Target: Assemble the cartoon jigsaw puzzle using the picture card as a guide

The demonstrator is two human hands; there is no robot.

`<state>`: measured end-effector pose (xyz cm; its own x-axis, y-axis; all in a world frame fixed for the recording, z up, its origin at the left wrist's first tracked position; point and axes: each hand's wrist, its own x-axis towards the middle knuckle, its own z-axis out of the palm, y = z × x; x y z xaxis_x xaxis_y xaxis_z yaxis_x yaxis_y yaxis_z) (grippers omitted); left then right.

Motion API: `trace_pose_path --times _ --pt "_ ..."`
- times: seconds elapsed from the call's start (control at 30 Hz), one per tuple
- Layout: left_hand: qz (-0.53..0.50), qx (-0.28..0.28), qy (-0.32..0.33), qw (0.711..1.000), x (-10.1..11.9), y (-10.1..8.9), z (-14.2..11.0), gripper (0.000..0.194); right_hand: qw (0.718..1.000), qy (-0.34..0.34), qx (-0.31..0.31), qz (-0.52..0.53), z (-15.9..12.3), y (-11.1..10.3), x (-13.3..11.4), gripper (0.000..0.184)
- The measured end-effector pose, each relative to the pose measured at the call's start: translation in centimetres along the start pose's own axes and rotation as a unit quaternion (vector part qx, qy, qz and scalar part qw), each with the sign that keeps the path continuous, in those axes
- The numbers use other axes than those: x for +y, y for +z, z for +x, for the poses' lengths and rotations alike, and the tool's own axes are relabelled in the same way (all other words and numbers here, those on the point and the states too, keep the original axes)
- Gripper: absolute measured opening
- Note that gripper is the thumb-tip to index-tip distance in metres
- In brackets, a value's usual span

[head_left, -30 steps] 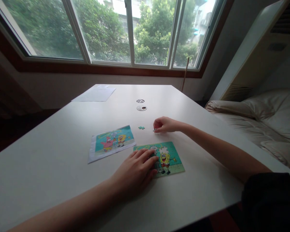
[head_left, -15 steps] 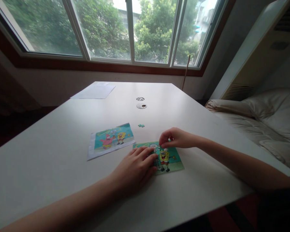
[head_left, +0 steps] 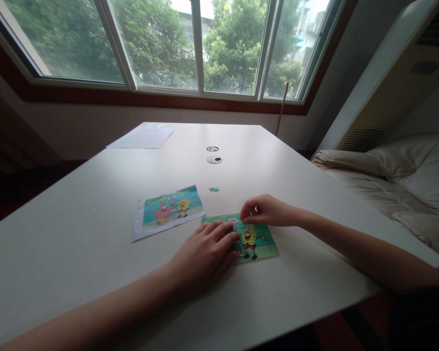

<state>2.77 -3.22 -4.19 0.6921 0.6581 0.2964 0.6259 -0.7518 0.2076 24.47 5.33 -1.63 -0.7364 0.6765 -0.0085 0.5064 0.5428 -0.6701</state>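
A jigsaw puzzle (head_left: 266,247) with a teal and green cartoon picture lies flat on the white table, a yellow square figure showing on its right part. My left hand (head_left: 210,246) rests palm down across its left part, fingers stretched out, hiding much of the picture. At the puzzle's top edge, the thumb and fingers of my right hand (head_left: 261,209) are pinched together. Whatever is between those fingertips is too small and covered to make out. Beyond the puzzle are a few small loose teal puzzle pieces (head_left: 214,189).
Left of the puzzle lies a paper reference picture (head_left: 171,210) of similar cartoon figures. White sheets (head_left: 142,138) lie at the table's far left corner. Two round inset fittings (head_left: 214,160) sit in the white table (head_left: 95,204). A padded light sofa (head_left: 373,190) stands to the right.
My right hand stays at the puzzle's top edge, its fingers and wrist shifting very slightly. My left hand, the puzzle and the loose pieces have not visibly moved.
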Motion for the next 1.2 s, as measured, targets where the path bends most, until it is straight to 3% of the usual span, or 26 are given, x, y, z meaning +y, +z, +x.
trace_pose_path --times 0.27,0.43,0.57,0.7,0.8,1.0,1.1,1.2 --pt "-0.007 0.004 0.002 1.0 -0.1 0.3 0.0 0.028 0.997 -0.056 -0.045 -0.034 -0.6 -0.6 -0.2 0.023" --pt "-0.01 0.003 0.002 1.0 0.0 0.0 0.0 0.027 0.998 -0.054 -0.009 -0.005 -1.0 -0.8 -0.4 0.017" --pt "-0.059 -0.003 -0.005 0.998 -0.4 -0.7 0.6 0.024 0.994 -0.009 0.048 0.094 -0.8 -0.6 -0.2 0.015" --pt "-0.154 0.057 -0.052 0.985 -0.9 -1.2 1.7 0.019 0.963 0.042 0.062 0.261 -0.6 0.1 -0.4 0.021" --pt "-0.213 0.091 -0.11 0.967 -1.0 -1.1 2.3 0.014 0.948 0.053 0.064 0.307 -0.5 0.9 -1.0 0.022" --pt "-0.244 0.116 -0.147 0.952 -0.5 -1.3 2.6 0.02 0.959 0.053 0.074 0.268 -0.7 1.5 -1.9 0.021" --pt "-0.265 0.108 -0.155 0.946 -0.5 -1.5 2.7 0.022 0.982 -0.008 0.126 0.142 -1.0 1.2 -2.1 0.019" --pt "-0.287 0.089 -0.158 0.941 -0.7 -1.6 2.8 0.023 0.977 -0.115 0.181 -0.008 -1.3 0.8 -2.3 0.011"
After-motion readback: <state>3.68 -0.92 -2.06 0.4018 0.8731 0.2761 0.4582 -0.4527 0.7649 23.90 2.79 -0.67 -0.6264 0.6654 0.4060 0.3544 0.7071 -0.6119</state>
